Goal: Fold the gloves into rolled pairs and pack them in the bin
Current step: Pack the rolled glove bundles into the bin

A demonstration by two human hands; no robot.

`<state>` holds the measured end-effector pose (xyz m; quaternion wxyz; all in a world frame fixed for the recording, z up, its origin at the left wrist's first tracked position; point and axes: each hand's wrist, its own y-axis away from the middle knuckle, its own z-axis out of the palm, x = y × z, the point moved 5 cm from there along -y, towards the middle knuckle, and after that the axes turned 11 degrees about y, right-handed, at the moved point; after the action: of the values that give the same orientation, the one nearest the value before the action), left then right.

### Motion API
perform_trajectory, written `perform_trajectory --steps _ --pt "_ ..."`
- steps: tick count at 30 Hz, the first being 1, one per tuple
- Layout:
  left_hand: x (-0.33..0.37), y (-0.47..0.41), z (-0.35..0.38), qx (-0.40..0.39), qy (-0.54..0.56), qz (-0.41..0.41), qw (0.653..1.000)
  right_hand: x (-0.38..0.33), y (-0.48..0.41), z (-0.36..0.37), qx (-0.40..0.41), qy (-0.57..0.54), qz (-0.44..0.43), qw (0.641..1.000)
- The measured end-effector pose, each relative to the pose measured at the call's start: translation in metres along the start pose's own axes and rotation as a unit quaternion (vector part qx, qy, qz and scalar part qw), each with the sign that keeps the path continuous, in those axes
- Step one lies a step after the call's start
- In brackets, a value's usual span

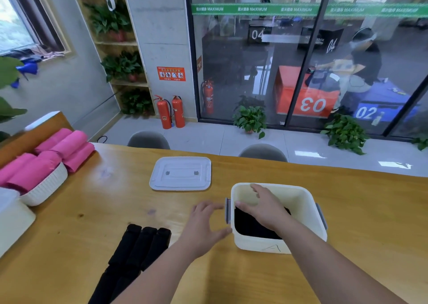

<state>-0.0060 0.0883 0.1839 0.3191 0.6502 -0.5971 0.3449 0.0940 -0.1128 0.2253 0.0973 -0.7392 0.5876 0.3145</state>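
Note:
A cream bin (310,213) with grey side handles stands on the wooden table, right of centre. Black gloves (250,227) lie inside it. My right hand (264,206) reaches over the rim into the bin, fingers spread, resting on or just above the black gloves. My left hand (203,225) is open beside the bin's left wall, thumb near its lower corner. Three black rolled glove pairs (139,245) lie side by side on the table to the left of my left forearm.
The bin's clear lid (180,174) lies flat behind my hands. A white basket (46,188) of pink rolls sits at the left, a white container (11,220) in front of it. Two grey chair backs (262,153) stand beyond the far table edge.

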Motion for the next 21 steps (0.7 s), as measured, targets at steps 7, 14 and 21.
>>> perform_trajectory --steps 7,14,21 --pt "-0.032 0.035 -0.026 0.039 -0.004 -0.036 0.999 -0.054 0.016 0.034 -0.022 -0.031 -0.09 0.995" --pt "-0.08 0.082 -0.049 0.066 -0.022 -0.106 0.992 -0.088 0.028 0.092 -0.079 0.007 -0.13 0.988" --pt "-0.117 0.12 -0.069 0.087 -0.022 -0.186 0.978 -0.101 0.037 0.146 -0.145 0.076 -0.144 0.976"
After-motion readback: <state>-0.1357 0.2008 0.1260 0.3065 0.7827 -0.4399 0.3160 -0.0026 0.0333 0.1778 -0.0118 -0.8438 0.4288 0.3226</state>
